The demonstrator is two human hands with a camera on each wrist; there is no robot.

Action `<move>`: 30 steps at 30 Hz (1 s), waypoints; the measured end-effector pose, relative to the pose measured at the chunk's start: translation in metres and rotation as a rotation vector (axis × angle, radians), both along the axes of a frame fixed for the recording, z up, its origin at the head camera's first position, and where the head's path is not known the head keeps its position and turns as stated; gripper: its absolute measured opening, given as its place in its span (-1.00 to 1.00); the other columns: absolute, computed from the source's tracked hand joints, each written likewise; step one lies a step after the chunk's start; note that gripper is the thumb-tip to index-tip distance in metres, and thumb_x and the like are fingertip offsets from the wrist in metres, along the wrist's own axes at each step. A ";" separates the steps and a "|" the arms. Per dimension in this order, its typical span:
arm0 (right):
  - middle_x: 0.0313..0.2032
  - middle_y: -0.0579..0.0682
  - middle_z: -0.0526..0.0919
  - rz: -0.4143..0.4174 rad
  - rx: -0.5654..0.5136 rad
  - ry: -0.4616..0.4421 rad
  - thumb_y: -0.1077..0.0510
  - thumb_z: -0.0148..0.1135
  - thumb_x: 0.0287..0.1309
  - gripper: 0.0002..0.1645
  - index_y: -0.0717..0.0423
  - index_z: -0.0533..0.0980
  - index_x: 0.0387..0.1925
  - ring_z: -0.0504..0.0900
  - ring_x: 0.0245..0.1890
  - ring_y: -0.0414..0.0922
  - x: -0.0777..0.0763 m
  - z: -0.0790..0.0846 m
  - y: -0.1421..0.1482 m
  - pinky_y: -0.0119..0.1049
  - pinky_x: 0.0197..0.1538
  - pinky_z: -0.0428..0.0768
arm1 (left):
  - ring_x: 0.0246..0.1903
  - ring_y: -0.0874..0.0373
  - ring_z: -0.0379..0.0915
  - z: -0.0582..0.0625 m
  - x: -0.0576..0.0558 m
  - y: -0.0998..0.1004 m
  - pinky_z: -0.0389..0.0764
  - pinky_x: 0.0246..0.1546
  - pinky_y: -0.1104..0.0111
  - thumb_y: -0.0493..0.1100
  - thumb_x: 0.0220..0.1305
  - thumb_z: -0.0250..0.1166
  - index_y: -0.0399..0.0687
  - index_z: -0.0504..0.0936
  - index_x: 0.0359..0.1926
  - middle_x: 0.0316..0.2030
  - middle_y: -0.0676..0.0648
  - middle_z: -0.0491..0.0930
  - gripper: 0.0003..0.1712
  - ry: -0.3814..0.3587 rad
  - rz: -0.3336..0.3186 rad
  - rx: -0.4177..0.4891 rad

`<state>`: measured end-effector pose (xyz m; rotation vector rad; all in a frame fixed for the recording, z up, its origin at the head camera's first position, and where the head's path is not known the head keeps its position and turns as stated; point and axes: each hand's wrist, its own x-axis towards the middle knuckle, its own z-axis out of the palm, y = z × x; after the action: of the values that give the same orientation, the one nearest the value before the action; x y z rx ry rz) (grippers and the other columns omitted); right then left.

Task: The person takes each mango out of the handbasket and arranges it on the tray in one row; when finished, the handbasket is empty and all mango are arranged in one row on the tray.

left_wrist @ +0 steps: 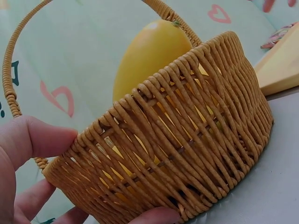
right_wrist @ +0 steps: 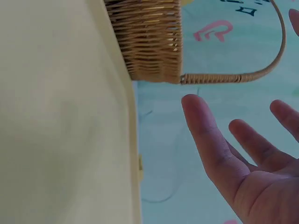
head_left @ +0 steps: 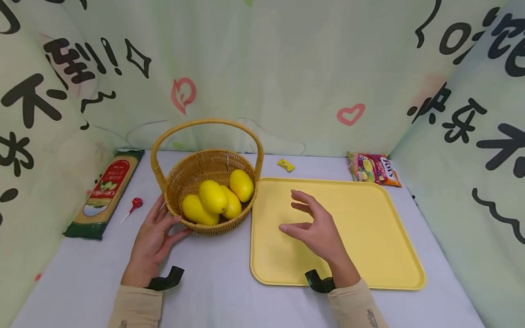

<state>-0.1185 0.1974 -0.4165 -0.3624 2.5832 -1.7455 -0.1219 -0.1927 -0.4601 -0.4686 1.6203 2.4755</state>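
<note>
Green and tan, a long packet [head_left: 106,193] with a red label lies at the far left of the white-covered table [head_left: 229,282], a red lollipop [head_left: 136,203] just beside it. Next comes a person's left hand [head_left: 151,241], which holds a wicker basket [head_left: 186,182] at its near left side: index finger at the rim, thumb low against the weave, the other fingers along the outside. The basket, its tall handle arching overhead, carries four visible yellow lemons [head_left: 213,197], one resting atop others. A small yellow wrapped sweet [head_left: 285,165] sits beyond, between basket and tray. The yellow tray [head_left: 369,228] stands just beside the basket, with the right hand [head_left: 317,228] above it, thumb and fingers gently curved, well apart and grasping nothing. At far right, a colourful snack bag [head_left: 374,168] lies by the tray's back corner. The step in hand appears to be steadying the basket while the right hand is free; any reach for a lemon would call for bringing that hand left over the rim, clear of the handle, and closing on the topmost fruit without tipping the wicker.
</note>
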 end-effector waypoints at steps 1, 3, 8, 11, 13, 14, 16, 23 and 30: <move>0.51 -0.06 0.42 0.021 0.010 -0.004 0.08 0.64 0.10 -0.01 -0.18 0.37 0.53 0.52 0.43 0.16 -0.002 0.006 -0.005 -0.28 0.02 0.81 | 0.59 -0.06 0.08 0.000 0.000 0.000 0.58 0.25 -0.14 -0.40 0.57 0.08 0.64 -0.04 0.67 0.73 0.16 -0.20 -0.01 0.000 0.001 0.000; 0.51 -0.08 0.42 0.064 0.021 0.004 0.07 0.66 0.07 0.01 -0.18 0.37 0.53 0.52 0.44 0.15 -0.007 0.017 -0.017 -0.21 0.04 0.81 | 0.55 -0.03 0.13 0.000 0.001 0.000 0.58 0.26 -0.14 -0.39 0.58 0.07 0.65 -0.05 0.66 0.73 0.16 -0.20 -0.02 -0.001 -0.002 -0.003; 0.46 -0.02 0.49 0.169 0.059 0.071 0.06 0.66 0.05 -0.02 -0.10 0.42 0.49 0.52 0.41 0.12 -0.026 0.038 -0.050 -0.04 0.15 0.79 | 0.49 0.04 0.20 0.000 0.001 -0.001 0.59 0.26 -0.12 -0.36 0.59 0.08 0.65 -0.06 0.67 0.73 0.17 -0.19 -0.04 0.005 -0.015 -0.010; 0.45 0.00 0.50 0.228 0.115 0.075 0.01 0.66 0.06 -0.05 -0.08 0.44 0.48 0.52 0.39 0.13 -0.040 0.044 -0.069 0.01 0.17 0.77 | 0.50 0.03 0.19 0.000 0.002 -0.001 0.60 0.26 -0.11 -0.35 0.60 0.08 0.66 -0.06 0.67 0.73 0.17 -0.19 -0.04 0.009 -0.021 -0.006; 0.45 0.00 0.49 0.266 0.168 0.064 -0.02 0.65 0.06 -0.05 -0.08 0.45 0.47 0.55 0.33 0.14 -0.048 0.047 -0.080 0.02 0.16 0.77 | 0.51 0.03 0.19 0.000 0.002 -0.001 0.60 0.26 -0.11 -0.35 0.60 0.09 0.66 -0.05 0.66 0.73 0.18 -0.19 -0.04 0.008 -0.022 -0.005; 0.45 -0.01 0.50 0.284 0.197 0.060 -0.02 0.65 0.05 -0.05 -0.07 0.45 0.47 0.56 0.32 0.15 -0.052 0.048 -0.085 0.04 0.17 0.76 | 0.51 0.02 0.19 0.000 0.002 -0.001 0.61 0.26 -0.10 -0.34 0.59 0.09 0.66 -0.05 0.66 0.73 0.18 -0.18 -0.04 0.008 -0.023 -0.006; 0.46 -0.03 0.49 0.320 0.268 0.063 -0.04 0.66 0.04 -0.04 -0.07 0.46 0.47 0.55 0.34 0.11 -0.059 0.050 -0.096 0.03 0.26 0.71 | 0.50 0.02 0.19 -0.001 0.002 -0.001 0.61 0.25 -0.10 -0.34 0.59 0.10 0.67 -0.04 0.66 0.73 0.18 -0.18 -0.04 0.008 -0.022 -0.007; 0.45 0.02 0.53 0.454 0.473 0.126 -0.05 0.63 0.04 -0.02 0.01 0.44 0.49 0.44 0.47 0.02 -0.083 0.054 -0.131 0.00 0.54 0.45 | 0.58 -0.03 0.11 -0.002 0.001 -0.001 0.61 0.25 -0.09 -0.33 0.58 0.12 0.66 -0.05 0.67 0.73 0.17 -0.19 -0.03 0.007 -0.025 -0.004; 0.41 0.03 0.58 0.546 0.559 0.116 0.01 0.61 0.07 -0.05 0.03 0.45 0.48 0.50 0.42 0.02 -0.099 0.053 -0.152 -0.06 0.53 0.45 | 0.60 -0.06 0.07 -0.001 0.003 -0.001 0.59 0.28 -0.09 -0.34 0.61 0.07 0.66 -0.04 0.66 0.73 0.17 -0.18 -0.06 0.009 -0.025 -0.010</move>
<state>-0.2172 0.0454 -0.3637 -1.0332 2.5517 -0.8183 -0.1191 -0.1934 -0.4613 -0.4362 1.6322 2.4567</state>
